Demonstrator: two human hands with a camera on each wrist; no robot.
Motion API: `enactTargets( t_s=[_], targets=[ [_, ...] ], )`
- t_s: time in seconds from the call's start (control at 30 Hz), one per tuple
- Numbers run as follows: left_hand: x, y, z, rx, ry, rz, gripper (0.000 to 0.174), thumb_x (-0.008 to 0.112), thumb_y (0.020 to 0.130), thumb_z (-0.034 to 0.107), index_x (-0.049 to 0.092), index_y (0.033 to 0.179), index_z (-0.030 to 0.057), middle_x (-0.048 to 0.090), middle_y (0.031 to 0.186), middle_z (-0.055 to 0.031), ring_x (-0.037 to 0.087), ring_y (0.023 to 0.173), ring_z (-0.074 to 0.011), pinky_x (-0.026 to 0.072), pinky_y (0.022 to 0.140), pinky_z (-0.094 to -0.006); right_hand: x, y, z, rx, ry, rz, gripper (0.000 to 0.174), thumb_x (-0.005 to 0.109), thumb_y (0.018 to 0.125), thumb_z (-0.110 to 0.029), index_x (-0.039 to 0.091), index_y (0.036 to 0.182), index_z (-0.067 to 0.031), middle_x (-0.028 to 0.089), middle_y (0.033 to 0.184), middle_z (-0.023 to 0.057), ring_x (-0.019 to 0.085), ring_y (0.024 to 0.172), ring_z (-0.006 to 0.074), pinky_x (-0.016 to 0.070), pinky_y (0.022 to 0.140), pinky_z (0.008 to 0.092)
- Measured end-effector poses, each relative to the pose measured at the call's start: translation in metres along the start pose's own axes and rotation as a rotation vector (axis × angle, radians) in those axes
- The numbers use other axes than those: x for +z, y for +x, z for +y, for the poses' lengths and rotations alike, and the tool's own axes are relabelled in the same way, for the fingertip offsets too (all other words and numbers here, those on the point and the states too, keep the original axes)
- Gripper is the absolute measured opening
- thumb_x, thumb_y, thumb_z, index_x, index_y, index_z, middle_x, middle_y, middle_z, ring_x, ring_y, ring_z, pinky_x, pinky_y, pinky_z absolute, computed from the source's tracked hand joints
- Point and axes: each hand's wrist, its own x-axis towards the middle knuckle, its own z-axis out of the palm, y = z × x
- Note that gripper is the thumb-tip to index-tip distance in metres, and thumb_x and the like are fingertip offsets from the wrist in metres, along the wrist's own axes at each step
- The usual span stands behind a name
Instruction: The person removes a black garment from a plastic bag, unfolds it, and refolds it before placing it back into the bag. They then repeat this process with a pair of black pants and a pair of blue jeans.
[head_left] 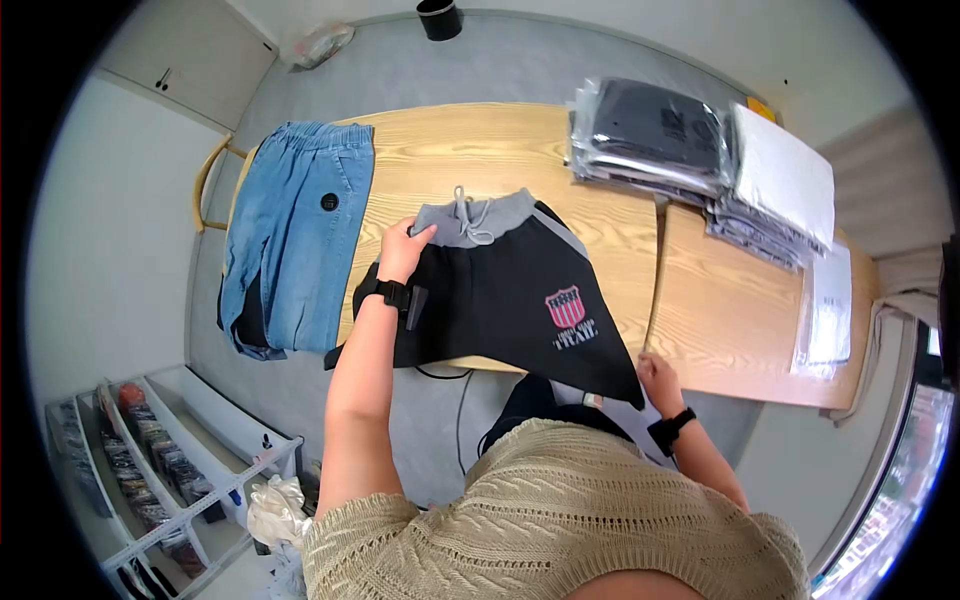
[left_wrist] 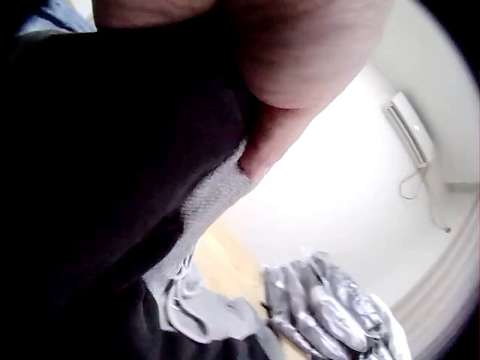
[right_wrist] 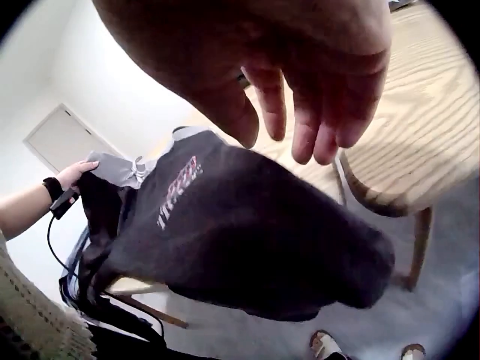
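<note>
Black shorts [head_left: 500, 280] with a grey waistband [head_left: 515, 210] and drawstring lie spread at the front of the table, one leg hanging past the edge. A pink shield print marks that leg. My left hand [head_left: 402, 255] grips the waistband at its left corner, thumb over the grey knit in the left wrist view. Beside the hanging leg's hem is my right hand [head_left: 658, 385]. The right wrist view shows its fingers [right_wrist: 304, 120] loosely bent above the fabric, holding nothing.
Blue jeans [head_left: 300, 230] lie folded at the table's left end. Bagged garments [head_left: 650, 130] are stacked at the back right, with a flat plastic packet [head_left: 825, 310] nearby. A gap [head_left: 657, 270] separates two tabletops. White storage bins [head_left: 180, 450] stand at lower left.
</note>
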Motion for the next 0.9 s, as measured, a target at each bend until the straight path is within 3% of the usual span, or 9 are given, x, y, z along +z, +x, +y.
enactTargets(
  t_s=[0.07, 0.27, 0.43, 0.6, 0.63, 0.7, 0.73, 0.83, 0.9],
  targets=[
    [-0.001, -0.040, 0.060, 0.100, -0.045, -0.068, 0.021, 0.070, 0.080, 0.013, 0.066, 0.091, -0.0039, 0.066, 0.075, -0.0084, 0.058, 0.068, -0.0113, 0.0457, 0.065, -0.0262, -0.005, 0.002, 0.005, -0.085, 0.083, 0.041, 0.031, 0.062, 0.082, -0.015, 0.058, 0.109, -0.0015, 0.064, 0.098, 0.0180, 0.062, 0.095, 0.0300, 0.0486, 0.081, 0.0352],
    [0.004, -0.174, 0.190, 0.364, 0.131, -0.099, 0.020, 0.072, 0.077, 0.012, 0.061, 0.079, -0.0034, 0.052, 0.062, -0.0064, 0.045, 0.058, -0.0134, 0.0388, 0.056, -0.0279, -0.026, 0.012, -0.028, -0.279, 0.369, -0.022, 0.045, 0.069, 0.081, -0.020, 0.053, 0.118, 0.0001, 0.060, 0.114, 0.0168, 0.056, 0.111, 0.0263, 0.0442, 0.093, 0.0338],
    [0.009, -0.283, 0.258, 0.540, 0.065, -0.107, 0.019, 0.074, 0.073, 0.009, 0.061, 0.079, -0.0030, 0.049, 0.063, -0.0060, 0.043, 0.057, -0.0162, 0.0357, 0.054, -0.0288, -0.076, -0.007, -0.043, -0.389, 0.561, 0.039, 0.060, 0.070, 0.081, -0.024, 0.043, 0.129, 0.0008, 0.049, 0.131, 0.0178, 0.042, 0.127, 0.0272, 0.0339, 0.104, 0.0336],
    [0.013, -0.360, 0.291, 0.658, 0.093, 0.009, 0.019, 0.074, 0.070, 0.005, 0.059, 0.077, -0.0027, 0.045, 0.062, -0.0043, 0.042, 0.057, -0.0150, 0.0334, 0.054, -0.0274, -0.111, -0.028, -0.026, -0.571, 0.797, -0.092, 0.078, 0.071, 0.078, -0.032, 0.033, 0.136, 0.0022, 0.035, 0.142, 0.0185, 0.030, 0.135, 0.0274, 0.0229, 0.110, 0.0344],
    [0.014, -0.371, 0.292, 0.657, 0.050, 0.020, 0.019, 0.074, 0.070, 0.005, 0.059, 0.077, -0.0026, 0.044, 0.062, -0.0041, 0.041, 0.058, -0.0151, 0.0334, 0.054, -0.0276, -0.113, -0.035, -0.028, -0.609, 0.827, -0.099, 0.071, 0.073, 0.078, -0.028, 0.039, 0.132, 0.0021, 0.046, 0.134, 0.0160, 0.042, 0.127, 0.0249, 0.0297, 0.106, 0.0336],
    [0.020, -0.390, 0.295, 0.657, 0.009, 0.032, 0.019, 0.074, 0.070, 0.005, 0.058, 0.076, -0.0025, 0.044, 0.062, -0.0040, 0.041, 0.058, -0.0152, 0.0333, 0.054, -0.0278, -0.130, -0.062, -0.027, -0.381, 0.913, -0.422, 0.063, 0.075, 0.077, -0.025, 0.047, 0.126, 0.0013, 0.057, 0.120, 0.0112, 0.053, 0.110, 0.0196, 0.0375, 0.099, 0.0312],
    [0.022, -0.397, 0.297, 0.654, 0.010, 0.041, 0.019, 0.074, 0.070, 0.005, 0.058, 0.076, -0.0024, 0.044, 0.063, -0.0039, 0.041, 0.059, -0.0153, 0.0334, 0.055, -0.0276, -0.132, -0.073, -0.026, -0.361, 0.959, -0.408, 0.049, 0.075, 0.077, -0.022, 0.056, 0.116, 0.0002, 0.063, 0.104, 0.0056, 0.057, 0.094, 0.0139, 0.0432, 0.089, 0.0274],
    [0.026, -0.405, 0.294, 0.646, 0.022, 0.044, 0.018, 0.073, 0.072, 0.006, 0.059, 0.077, -0.0031, 0.047, 0.065, -0.0019, 0.042, 0.062, -0.0127, 0.0343, 0.057, -0.0258, -0.153, -0.107, -0.014, -0.289, 1.086, -0.347, 0.042, 0.073, 0.079, -0.022, 0.059, 0.112, 0.0011, 0.064, 0.101, 0.0053, 0.058, 0.092, 0.0124, 0.0447, 0.084, 0.0253],
    [0.028, -0.403, 0.292, 0.485, -0.089, 0.026, 0.017, 0.071, 0.076, 0.007, 0.061, 0.081, -0.0042, 0.053, 0.069, 0.0000, 0.046, 0.066, -0.0092, 0.0372, 0.060, -0.0236, -0.169, -0.105, 0.015, -0.350, 0.984, -0.159, 0.033, 0.068, 0.085, -0.022, 0.062, 0.105, 0.0023, 0.065, 0.096, 0.0032, 0.057, 0.087, 0.0094, 0.0455, 0.078, 0.0244]
  ],
)
